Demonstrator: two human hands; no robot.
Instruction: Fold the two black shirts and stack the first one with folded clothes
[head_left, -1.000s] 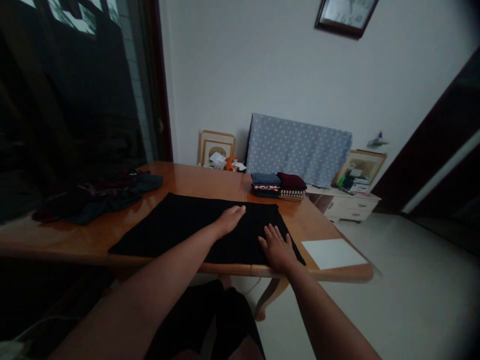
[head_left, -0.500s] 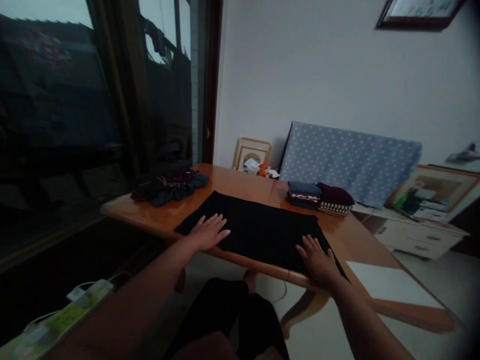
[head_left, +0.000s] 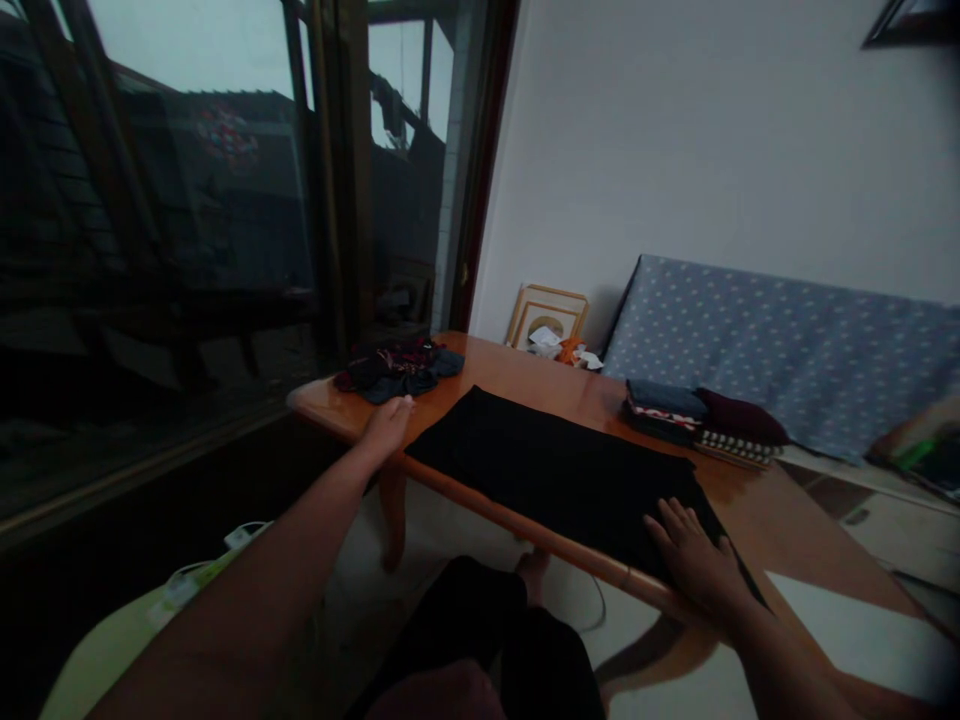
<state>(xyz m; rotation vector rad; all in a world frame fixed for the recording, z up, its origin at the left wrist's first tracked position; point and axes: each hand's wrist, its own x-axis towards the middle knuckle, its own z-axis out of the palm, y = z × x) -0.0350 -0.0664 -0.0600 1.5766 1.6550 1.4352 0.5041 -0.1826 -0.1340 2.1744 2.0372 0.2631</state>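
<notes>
A black folded garment [head_left: 555, 460] lies flattened along the near edge of the wooden table. My right hand [head_left: 694, 550] rests flat on its right end, fingers spread. My left hand [head_left: 386, 428] is off the cloth, over the table's near left edge, with nothing seen in it. It is turned side-on, fingers stretched toward the pile, and some of them are hidden. Just beyond it sits a crumpled heap of dark clothes [head_left: 401, 368], grey-blue and dark red; hand and heap look slightly apart.
Two stacks of folded clothes, one topped with blue-grey [head_left: 664, 400] and one with maroon [head_left: 739, 418], stand at the table's back right. A white sheet [head_left: 855, 625] lies at the right. The wooden table [head_left: 517, 362] borders a glass door. A power strip [head_left: 180, 590] is at lower left.
My left hand has left the black garment and moved left toward the crumpled heap. My right hand stays on the garment. The view has turned left.
</notes>
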